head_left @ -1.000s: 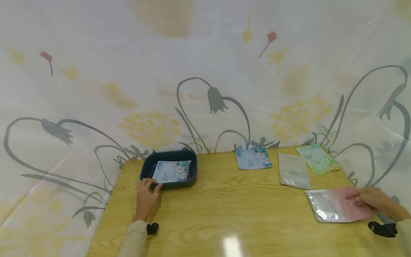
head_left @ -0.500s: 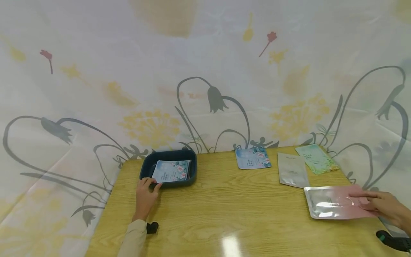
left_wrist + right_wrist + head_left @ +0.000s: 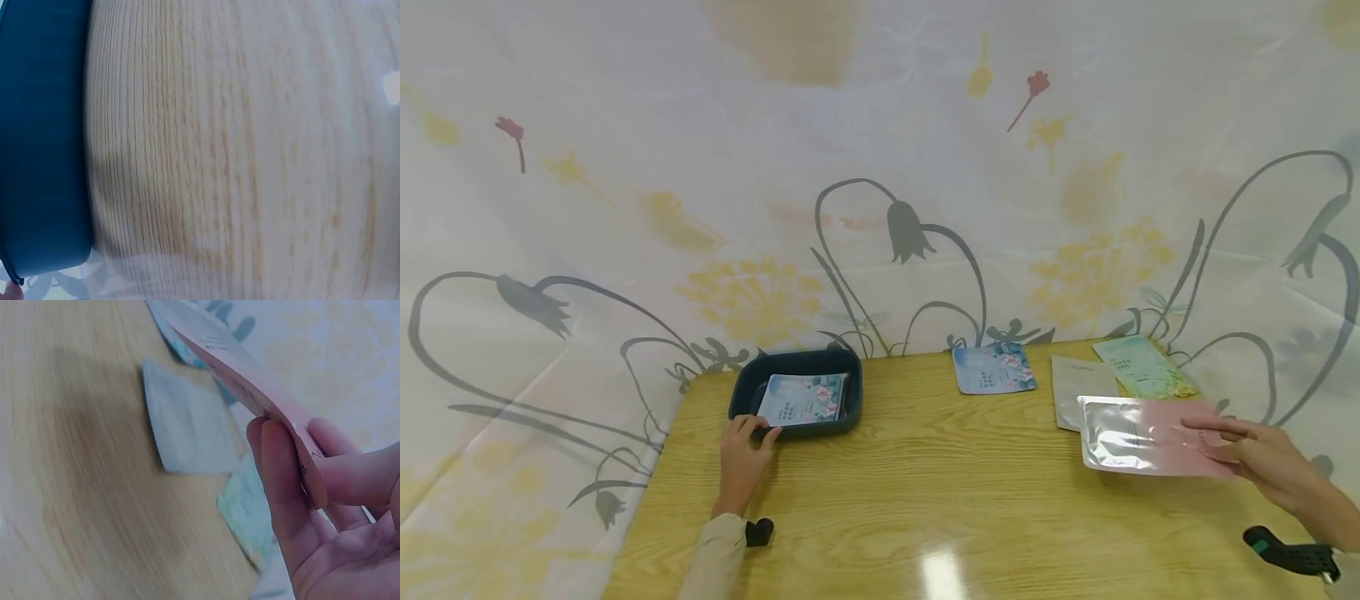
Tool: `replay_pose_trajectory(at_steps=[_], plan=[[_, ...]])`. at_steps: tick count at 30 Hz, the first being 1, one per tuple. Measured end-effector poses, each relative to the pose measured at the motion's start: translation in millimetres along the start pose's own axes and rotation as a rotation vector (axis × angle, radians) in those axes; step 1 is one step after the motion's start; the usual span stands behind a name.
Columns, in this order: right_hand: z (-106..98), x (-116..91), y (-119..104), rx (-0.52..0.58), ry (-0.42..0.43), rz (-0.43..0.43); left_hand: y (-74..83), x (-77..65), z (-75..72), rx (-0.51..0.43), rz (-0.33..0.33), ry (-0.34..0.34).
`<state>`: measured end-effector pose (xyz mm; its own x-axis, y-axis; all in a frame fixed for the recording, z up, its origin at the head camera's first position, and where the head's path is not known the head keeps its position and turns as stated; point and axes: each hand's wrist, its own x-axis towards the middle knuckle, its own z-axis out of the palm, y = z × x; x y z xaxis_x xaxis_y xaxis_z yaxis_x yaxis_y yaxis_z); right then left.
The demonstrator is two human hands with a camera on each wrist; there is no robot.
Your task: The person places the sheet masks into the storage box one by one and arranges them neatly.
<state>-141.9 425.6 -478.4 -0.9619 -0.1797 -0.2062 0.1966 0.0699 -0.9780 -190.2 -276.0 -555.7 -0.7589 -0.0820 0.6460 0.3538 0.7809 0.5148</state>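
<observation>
My right hand [image 3: 1262, 462] pinches the right end of a pink-and-silver foil sachet [image 3: 1138, 437] between thumb and fingers. The sachet is raised above the table, and its shadow shows below it in the right wrist view. In the head view it overlaps a beige-grey sachet [image 3: 1075, 383]. My left hand [image 3: 745, 458] grips the near-left rim of a dark blue plastic bin [image 3: 820, 430], where a blue floral sachet [image 3: 801, 400] lies on top of others. The left wrist view shows the bin's side [image 3: 44, 156] and one fingertip [image 3: 11, 292] at its corner.
Along the back of the wooden table [image 3: 910, 483] lie another blue floral sachet [image 3: 992, 369] and, at the far right, a green sachet [image 3: 1142, 367]. A flower-printed sheet [image 3: 880, 125] hangs right behind the table's back edge.
My right hand has lifted the pink-and-silver sachet off the table and carried it left and toward the back. My left hand and the bin have stayed in place.
</observation>
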Motion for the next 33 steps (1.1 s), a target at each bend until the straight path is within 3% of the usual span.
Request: replay_pose_trajectory(at_steps=[15,25,33], plan=[[66.9,39.4,-21.8,0.097,-0.088,-0.084,-2.3,-0.1,2.2,-0.012,0.032,0.026],[114.3,65.8,-28.7,0.040,-0.111,-0.036,-0.2,0.7,2.4,-0.013,-0.001,0.010],[148.6,82.8,-27.5,0.016,-0.154,-0.044,-0.1,0.5,2.1,-0.008,0.001,0.007]])
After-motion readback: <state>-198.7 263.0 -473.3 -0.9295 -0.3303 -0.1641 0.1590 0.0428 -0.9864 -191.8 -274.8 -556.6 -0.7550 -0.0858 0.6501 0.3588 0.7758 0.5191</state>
